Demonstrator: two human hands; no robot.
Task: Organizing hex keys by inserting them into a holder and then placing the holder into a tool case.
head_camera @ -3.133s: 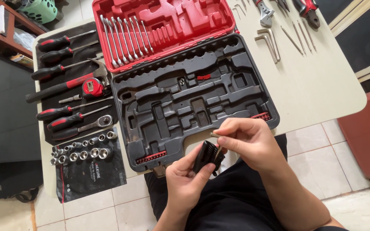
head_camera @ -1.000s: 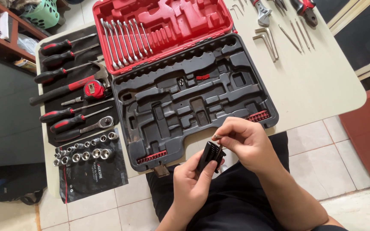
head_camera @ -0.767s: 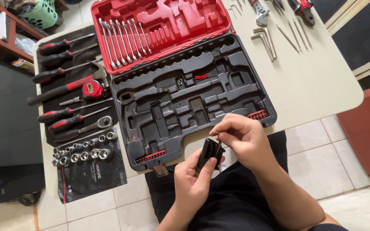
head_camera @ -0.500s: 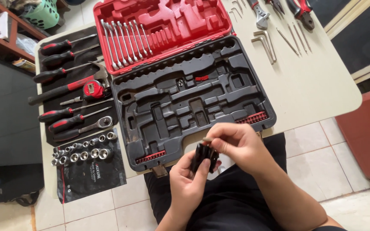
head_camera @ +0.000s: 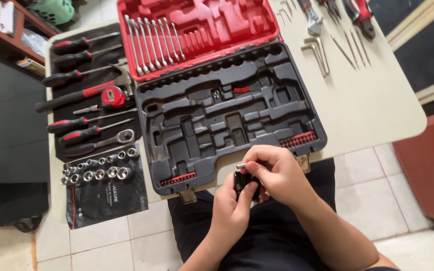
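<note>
Fingers of the left hand clamp a small, stiff black bit holder at its sides at six o'clock of the tool case, while the right hand pinches a light, slippery-looking steel bit.

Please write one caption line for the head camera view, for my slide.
Left hand holds a black bit holder, right hand pinches a small bit, before an open tool case.

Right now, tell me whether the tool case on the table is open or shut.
Open. The tool case lies flat with its red lid folded back; a row of wrenches sits in the lid, and the black tray's slots are mostly bare.
</note>
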